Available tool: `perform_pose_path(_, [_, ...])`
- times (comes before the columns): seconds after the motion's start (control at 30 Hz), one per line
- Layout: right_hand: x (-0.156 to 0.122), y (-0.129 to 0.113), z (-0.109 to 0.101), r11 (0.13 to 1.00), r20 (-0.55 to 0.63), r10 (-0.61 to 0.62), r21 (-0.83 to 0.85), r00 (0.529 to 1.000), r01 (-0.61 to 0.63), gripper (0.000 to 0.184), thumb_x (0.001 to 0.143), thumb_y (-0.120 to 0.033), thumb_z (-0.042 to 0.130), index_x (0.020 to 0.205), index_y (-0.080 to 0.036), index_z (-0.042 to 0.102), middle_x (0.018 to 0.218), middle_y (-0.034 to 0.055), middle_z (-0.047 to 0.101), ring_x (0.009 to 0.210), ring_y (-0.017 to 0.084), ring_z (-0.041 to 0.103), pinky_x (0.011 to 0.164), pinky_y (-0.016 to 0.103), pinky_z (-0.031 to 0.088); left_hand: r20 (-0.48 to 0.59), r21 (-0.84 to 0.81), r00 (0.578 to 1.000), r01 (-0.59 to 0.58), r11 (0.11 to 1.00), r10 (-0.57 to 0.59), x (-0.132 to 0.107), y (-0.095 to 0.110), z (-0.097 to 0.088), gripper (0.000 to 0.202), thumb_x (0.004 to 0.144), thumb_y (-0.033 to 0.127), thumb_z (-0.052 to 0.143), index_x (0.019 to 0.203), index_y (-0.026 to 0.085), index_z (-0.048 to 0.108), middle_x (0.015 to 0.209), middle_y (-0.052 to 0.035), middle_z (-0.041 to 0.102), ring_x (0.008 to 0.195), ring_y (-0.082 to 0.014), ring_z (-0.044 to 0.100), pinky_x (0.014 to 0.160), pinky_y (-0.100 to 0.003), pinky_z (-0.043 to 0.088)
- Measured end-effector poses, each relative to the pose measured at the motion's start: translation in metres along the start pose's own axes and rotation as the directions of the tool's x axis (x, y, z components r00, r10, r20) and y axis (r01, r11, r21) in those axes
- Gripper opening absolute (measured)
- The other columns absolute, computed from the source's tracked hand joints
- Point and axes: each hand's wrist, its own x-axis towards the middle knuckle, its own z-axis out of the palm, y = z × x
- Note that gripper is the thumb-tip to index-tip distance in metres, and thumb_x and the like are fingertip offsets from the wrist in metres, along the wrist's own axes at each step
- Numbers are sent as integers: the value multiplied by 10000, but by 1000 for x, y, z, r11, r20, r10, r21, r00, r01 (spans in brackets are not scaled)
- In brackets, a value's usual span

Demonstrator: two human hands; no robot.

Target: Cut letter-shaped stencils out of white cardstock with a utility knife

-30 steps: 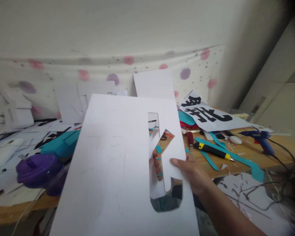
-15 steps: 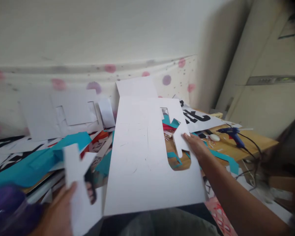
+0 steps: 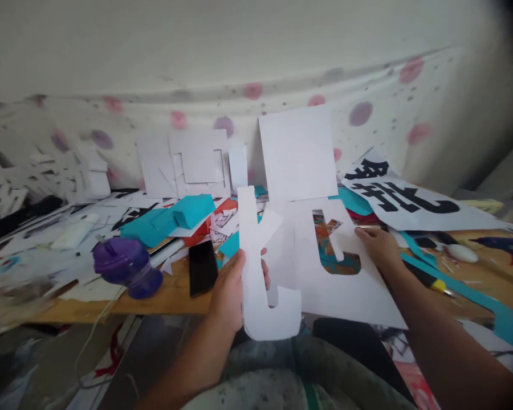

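Observation:
My left hand point(image 3: 231, 290) is closed round a white cut-out character piece point(image 3: 253, 319), a tall stroke with a hooked foot, held upright in front of me. Its fingertips show through the gap in the piece. My right hand point(image 3: 378, 246) pinches the right edge of a white foam-like sheet point(image 3: 346, 304). That sheet has a hole of much the same shape as the cut-out and leans over the table edge toward my lap. The cut-out covers part of the sheet's left side.
Left of my hands are a purple bottle point(image 3: 128, 267), a black phone point(image 3: 203, 267) and folded teal card point(image 3: 166, 222). A paper with black characters point(image 3: 404, 196), a yellow-tipped cutter point(image 3: 440, 286) and a glue gun point(image 3: 504, 245) are at right. White boards point(image 3: 299, 154) lean against the wall.
My left hand has brought the cut-out rightward, in front of the sheet's left side. The view has turned left, bringing the phone and whole bottle into sight. My right hand still holds the sheet.

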Motion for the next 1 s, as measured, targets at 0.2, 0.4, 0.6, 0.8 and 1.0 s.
perform_pose_path(0.2, [-71,-50,-4,960,29,-135,249,990,123,301,777,-452,619,905,-195,709,874,91,704,822,237,648,778,376,500,-27,1,997,-66,998,66,7,-16,4,487,755,518,701,1026,114,718,749,-82,718,627,-191,648,593,-299,505])
perform_pose_path(0.4, [-153,-99,19,765,407,-519,613,751,197,327,870,-285,598,1191,-274,655,984,55,683,849,172,630,753,309,518,-26,68,989,-146,987,148,6,-29,12,456,809,486,664,1123,157,696,1103,-123,725,1020,-278,659,912,-380,478])
perform_pose_path(0.6, [-166,-101,24,758,393,-587,573,707,311,265,873,-197,576,1111,-262,674,887,40,665,826,168,633,737,291,515,-75,64,988,-128,990,133,3,-27,16,427,799,479,675,1079,157,694,1097,-118,721,1034,-284,645,904,-389,472])
perform_pose_path(0.8, [-161,-98,23,766,281,-601,472,749,437,125,816,-99,582,807,-218,620,774,16,638,739,145,611,672,247,479,1,203,995,-100,974,102,9,-25,7,294,805,450,681,941,190,692,893,-47,715,809,-183,631,715,-273,479])
perform_pose_path(1.0, [-130,-86,-2,666,337,-744,437,577,604,147,792,-86,587,884,-191,634,825,49,675,770,150,645,687,240,504,322,344,916,123,931,-240,15,-31,-22,307,740,429,750,657,149,658,396,33,505,342,-58,405,374,-159,282])
